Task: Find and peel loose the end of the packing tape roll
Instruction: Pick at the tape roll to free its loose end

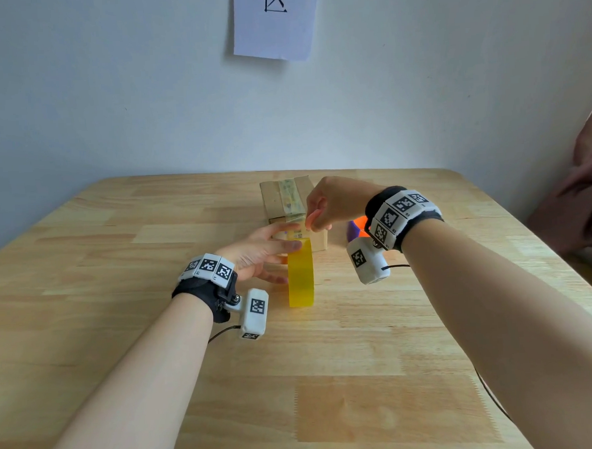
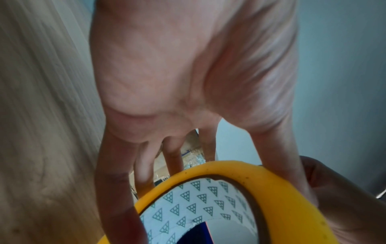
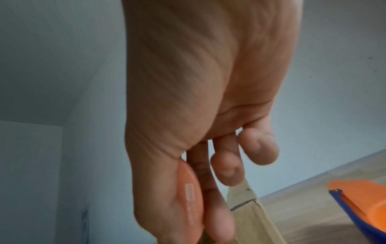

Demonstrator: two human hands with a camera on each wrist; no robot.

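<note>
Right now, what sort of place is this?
Likely a plain room used as a packing station: a wooden table against a pale wall, a taped cardboard box and a yellow tape roll on it.

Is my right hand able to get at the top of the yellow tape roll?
Likely yes. The left hand holds the tape roll from its left side; nothing lies between the roll's top and the right hand, which pinches a small orange piece above it.

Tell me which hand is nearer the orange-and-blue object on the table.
Right. The right hand, pinching a small orange item, hovers just left of the orange-and-blue object; the left hand is farther left, holding the yellow tape roll.
</note>
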